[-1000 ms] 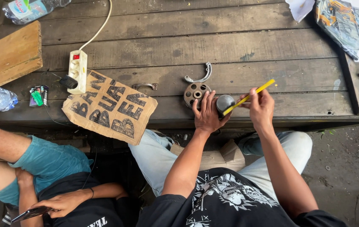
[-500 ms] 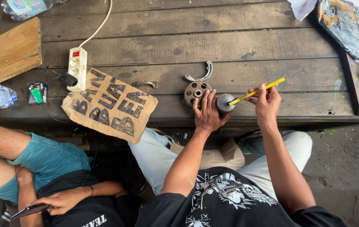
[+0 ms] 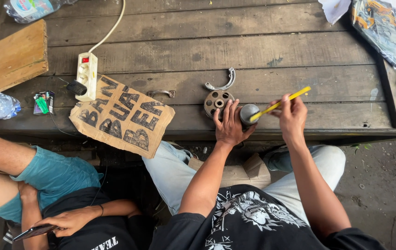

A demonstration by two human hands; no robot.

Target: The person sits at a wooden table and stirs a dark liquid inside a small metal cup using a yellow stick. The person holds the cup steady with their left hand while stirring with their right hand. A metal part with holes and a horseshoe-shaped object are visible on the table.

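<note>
Dark plank bench [image 3: 262, 46], left grip [image 3: 229, 126] clasping metal cylinder [image 3: 248, 114], right grip [image 3: 292, 115] pinching yellow stick [image 3: 279, 103]

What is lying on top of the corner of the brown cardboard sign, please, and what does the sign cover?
The white power strip, with a black plug in it, overlaps the cardboard sign at its upper-left corner. Under the sign lie the wooden planks; whatever else it covers cannot be seen.

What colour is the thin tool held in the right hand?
Yellow; the thin tool shows clearly in the head view.
</note>
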